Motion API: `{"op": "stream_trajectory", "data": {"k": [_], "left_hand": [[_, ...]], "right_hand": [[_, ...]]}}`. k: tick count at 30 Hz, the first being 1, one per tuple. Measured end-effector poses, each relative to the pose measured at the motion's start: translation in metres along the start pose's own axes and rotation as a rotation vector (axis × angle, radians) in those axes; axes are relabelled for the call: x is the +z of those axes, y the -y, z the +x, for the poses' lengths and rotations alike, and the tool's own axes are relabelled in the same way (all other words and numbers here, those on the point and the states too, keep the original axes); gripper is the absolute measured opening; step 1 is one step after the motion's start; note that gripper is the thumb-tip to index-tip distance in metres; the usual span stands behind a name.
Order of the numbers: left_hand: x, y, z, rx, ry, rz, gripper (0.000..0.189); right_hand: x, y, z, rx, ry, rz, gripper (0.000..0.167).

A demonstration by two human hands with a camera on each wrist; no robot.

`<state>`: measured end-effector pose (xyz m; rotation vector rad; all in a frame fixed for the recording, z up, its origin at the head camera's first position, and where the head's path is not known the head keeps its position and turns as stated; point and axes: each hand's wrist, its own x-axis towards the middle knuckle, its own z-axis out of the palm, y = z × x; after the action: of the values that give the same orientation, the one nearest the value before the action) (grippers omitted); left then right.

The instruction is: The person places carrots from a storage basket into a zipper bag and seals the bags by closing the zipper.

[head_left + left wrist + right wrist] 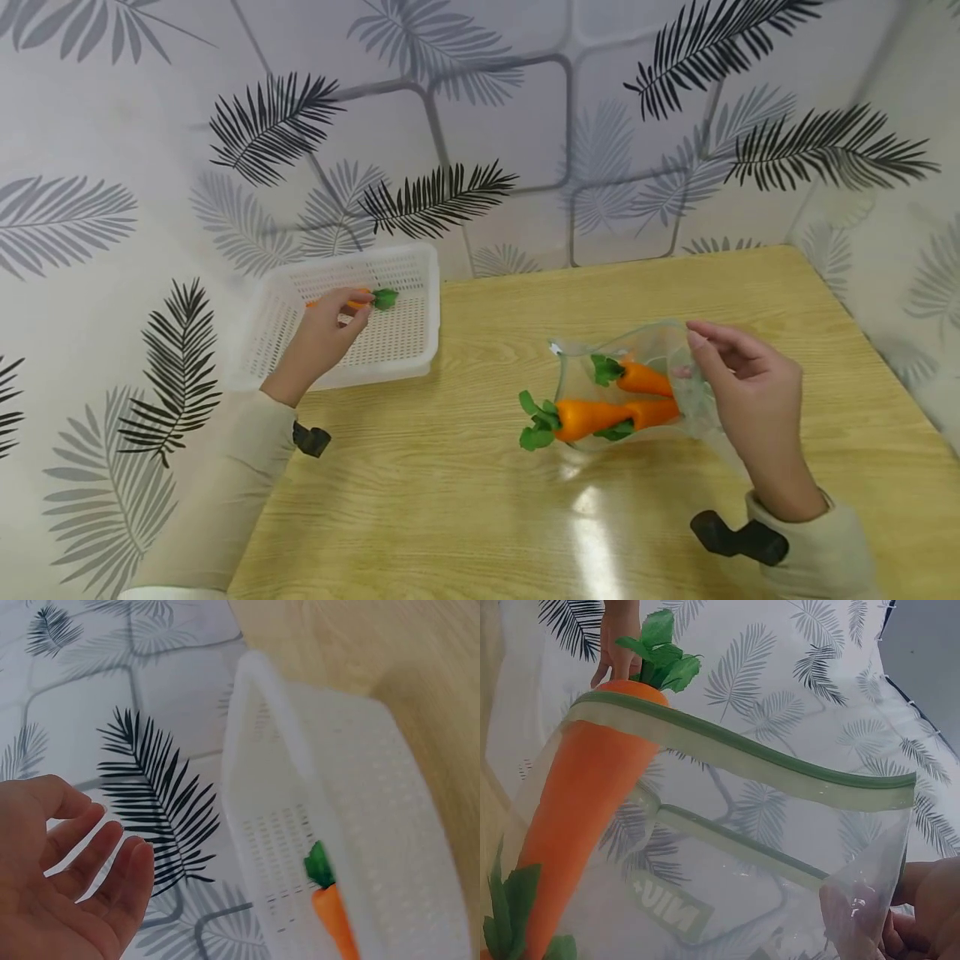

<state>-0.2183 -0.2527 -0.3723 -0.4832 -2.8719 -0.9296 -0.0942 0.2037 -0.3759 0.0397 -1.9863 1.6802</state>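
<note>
- Left hand [321, 329]: empty, fingers loosely bent, above the far-left basket [432, 329] with one carrot [334, 915].
- Right hand [761, 400]: pinching the bag [696, 400] of carrots [588, 418], right.

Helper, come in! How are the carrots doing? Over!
Left hand empty, over basket. Carrot lying inside. Right hand pinching bag of carrots. Possible snag: one bagged carrot's leaves poke out.
</note>
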Motion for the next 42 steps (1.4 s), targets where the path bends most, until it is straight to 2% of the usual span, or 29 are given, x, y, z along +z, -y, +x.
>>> {"op": "stream_trajectory", "data": {"k": [5,9,11,17,22,26,30,33,36,39,42], "left_hand": [[-0.019,-0.006,0.011,-0.005,-0.015,0.012,0.031],[-0.033,-0.011,0.027,-0.015,-0.002,0.056,0.030],[-0.038,-0.008,0.035,-0.035,0.017,0.088,0.032],[-0.048,0.012,0.062,-0.103,0.067,0.144,0.033],[-0.052,0.031,0.078,-0.146,0.071,0.161,0.033],[-0.053,0.041,0.089,-0.159,0.078,0.170,0.034],[-0.048,0.053,0.101,-0.197,0.100,0.220,0.032],[-0.041,0.062,0.108,-0.254,0.167,0.265,0.033],[-0.032,0.070,0.114,-0.291,0.269,0.297,0.036],[-0.023,0.073,0.119,-0.317,0.376,0.299,0.038],[-0.014,0.074,0.124,-0.355,0.455,0.284,0.040]], "right_hand": [[0.001,0.002,-0.001,0.027,0.002,-0.032,0.019],[0.001,0.001,-0.001,0.025,-0.009,-0.046,0.019],[0.001,-0.001,-0.001,0.023,-0.011,-0.027,0.019],[0.000,-0.002,0.000,0.020,-0.024,0.069,0.018],[0.000,-0.002,-0.001,0.023,-0.024,0.094,0.018],[-0.001,-0.001,-0.002,0.047,-0.029,0.093,0.018],[-0.001,-0.002,-0.002,0.072,-0.031,0.104,0.019],[-0.002,-0.003,-0.001,0.080,-0.029,0.126,0.019],[-0.003,-0.004,-0.001,0.086,-0.033,0.138,0.019],[-0.004,-0.004,0.000,0.099,-0.043,0.158,0.019],[-0.005,-0.004,0.000,0.107,-0.049,0.170,0.019]]}}
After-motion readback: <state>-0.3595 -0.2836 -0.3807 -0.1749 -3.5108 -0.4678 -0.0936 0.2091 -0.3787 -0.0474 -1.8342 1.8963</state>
